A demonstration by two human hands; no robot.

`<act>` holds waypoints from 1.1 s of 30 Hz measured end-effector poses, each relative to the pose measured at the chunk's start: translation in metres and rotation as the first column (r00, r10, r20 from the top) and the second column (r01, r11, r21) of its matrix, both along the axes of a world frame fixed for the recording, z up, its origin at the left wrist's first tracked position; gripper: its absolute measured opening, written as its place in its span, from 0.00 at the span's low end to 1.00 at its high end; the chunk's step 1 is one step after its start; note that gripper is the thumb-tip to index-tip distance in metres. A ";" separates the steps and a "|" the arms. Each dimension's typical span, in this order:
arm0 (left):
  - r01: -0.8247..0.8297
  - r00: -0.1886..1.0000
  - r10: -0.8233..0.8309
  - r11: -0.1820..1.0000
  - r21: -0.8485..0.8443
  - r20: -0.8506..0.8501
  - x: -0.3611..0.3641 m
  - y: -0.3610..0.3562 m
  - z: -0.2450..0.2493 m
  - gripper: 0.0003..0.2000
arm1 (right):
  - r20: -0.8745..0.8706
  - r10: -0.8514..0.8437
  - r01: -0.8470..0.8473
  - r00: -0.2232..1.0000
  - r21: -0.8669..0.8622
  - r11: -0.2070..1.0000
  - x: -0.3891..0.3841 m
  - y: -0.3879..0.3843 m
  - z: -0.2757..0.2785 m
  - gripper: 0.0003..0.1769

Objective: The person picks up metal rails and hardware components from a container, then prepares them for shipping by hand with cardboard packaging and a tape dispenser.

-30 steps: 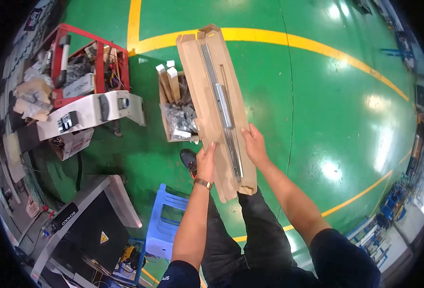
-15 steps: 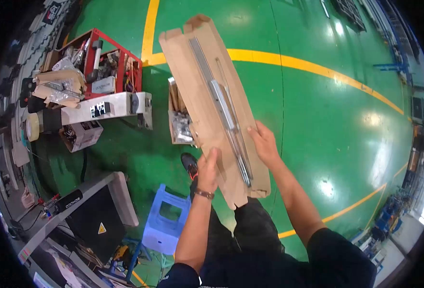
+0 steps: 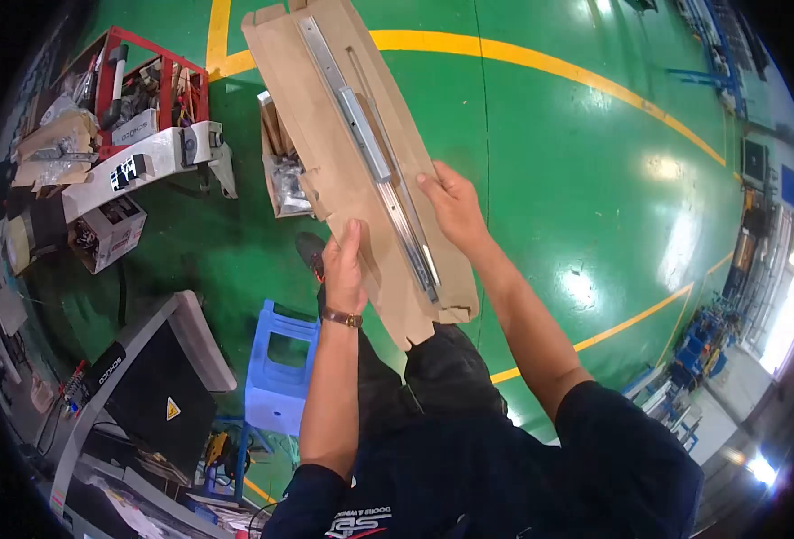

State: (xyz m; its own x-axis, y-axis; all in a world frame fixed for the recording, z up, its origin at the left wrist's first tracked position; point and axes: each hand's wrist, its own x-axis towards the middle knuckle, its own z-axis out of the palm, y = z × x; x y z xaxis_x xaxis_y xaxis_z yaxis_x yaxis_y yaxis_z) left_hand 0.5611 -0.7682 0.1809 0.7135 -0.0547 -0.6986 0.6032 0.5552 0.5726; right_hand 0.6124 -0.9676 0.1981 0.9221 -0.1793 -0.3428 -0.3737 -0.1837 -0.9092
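A long, opened piece of brown cardboard [image 3: 325, 135] is held in front of my body, its far end tilted to the left. My left hand [image 3: 344, 267] grips its left edge, thumb on top. On the right edge, my right hand [image 3: 453, 205] holds the cardboard the same way. Along the cardboard lies a long silver metal bar [image 3: 365, 135] with a thicker block partway down; its exact kind I cannot make out. A thin metal rod [image 3: 382, 130] rests beside it. The fingers under the cardboard are hidden.
A blue plastic stool [image 3: 280, 395] stands left of my legs. Beyond it is an open box of parts [image 3: 287, 184] on the green floor [image 3: 576, 162]. At left are a red-framed tool carrier [image 3: 204, 94], a white box [image 3: 114, 235] and a grey machine [image 3: 159, 373].
The whole scene, cardboard included, has shifted up and left in view. Both hands keep their hold on the cardboard, and the metal pieces still lie on it.
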 end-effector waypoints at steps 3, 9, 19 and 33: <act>-0.016 1.000 0.016 1.000 0.001 0.008 -0.004 0.002 0.002 0.17 | -0.014 0.002 -0.001 1.000 0.054 0.999 0.003 0.001 0.004 0.13; -0.051 0.999 0.052 0.998 -0.025 0.015 0.002 0.004 0.010 0.17 | -0.056 0.057 -0.054 0.997 0.045 0.997 0.012 0.002 0.015 0.13; -0.043 0.998 0.051 0.956 -0.289 0.021 0.027 0.018 0.045 0.26 | -0.132 0.157 -0.152 0.979 0.047 0.987 0.019 0.008 0.047 0.17; -0.221 0.897 0.417 0.708 -0.670 0.145 0.076 0.041 0.052 0.45 | 0.042 0.227 -0.215 0.973 -0.189 0.958 0.039 0.030 0.098 0.12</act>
State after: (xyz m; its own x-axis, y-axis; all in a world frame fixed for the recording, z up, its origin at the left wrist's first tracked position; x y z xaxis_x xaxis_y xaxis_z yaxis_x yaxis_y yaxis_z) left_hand 0.6370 -0.7276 0.2325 0.9192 -0.1392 -0.3685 0.1998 0.9709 0.1317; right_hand 0.6512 -0.9376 0.2960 0.9643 -0.0226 -0.2639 -0.2487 -0.4199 -0.8728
